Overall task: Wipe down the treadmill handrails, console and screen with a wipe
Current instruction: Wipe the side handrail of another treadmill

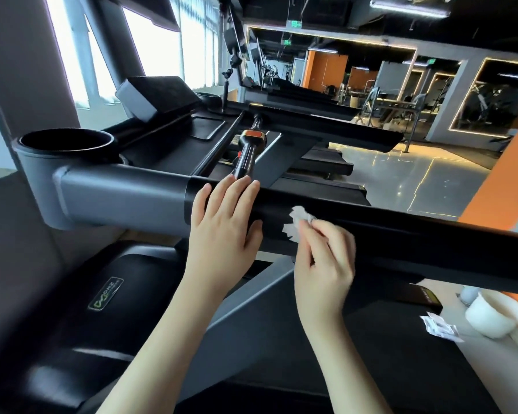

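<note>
A thick black handrail runs from a grey joint at the left to the right edge. My left hand lies over the rail with straight fingers on top and the thumb on its near side. Just to its right, my right hand pinches a crumpled white wipe against the rail's near face. The console with its tilted dark screen sits beyond the rail.
A round cup holder sits at the rail's left end. A black grip with an orange band points toward the rail. White tubs and torn wipe wrappers lie at lower right. The treadmill deck is below.
</note>
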Action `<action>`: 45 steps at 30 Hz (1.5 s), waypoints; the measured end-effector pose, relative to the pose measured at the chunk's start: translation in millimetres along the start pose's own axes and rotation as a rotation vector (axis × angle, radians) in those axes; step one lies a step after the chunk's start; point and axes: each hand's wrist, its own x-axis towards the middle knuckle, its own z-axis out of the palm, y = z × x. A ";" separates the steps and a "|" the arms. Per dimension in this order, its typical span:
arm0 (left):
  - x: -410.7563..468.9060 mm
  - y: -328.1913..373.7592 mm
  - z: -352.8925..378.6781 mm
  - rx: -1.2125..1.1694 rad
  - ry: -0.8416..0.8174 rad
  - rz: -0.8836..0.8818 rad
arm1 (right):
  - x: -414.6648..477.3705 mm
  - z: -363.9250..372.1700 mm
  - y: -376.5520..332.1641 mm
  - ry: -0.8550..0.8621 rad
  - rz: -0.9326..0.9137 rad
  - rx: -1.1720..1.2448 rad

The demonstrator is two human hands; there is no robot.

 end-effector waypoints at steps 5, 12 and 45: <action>-0.2 1.3 0.1 -0.014 -0.009 -0.018 | 17.4 -1.7 3.0 -0.056 -0.053 0.032; -0.7 4.4 0.5 -0.050 0.001 -0.059 | 84.0 13.8 -3.8 -0.473 0.118 0.038; 5.7 -20.2 -4.9 -0.054 0.033 -0.013 | 57.6 6.6 -6.1 -0.329 -0.039 0.064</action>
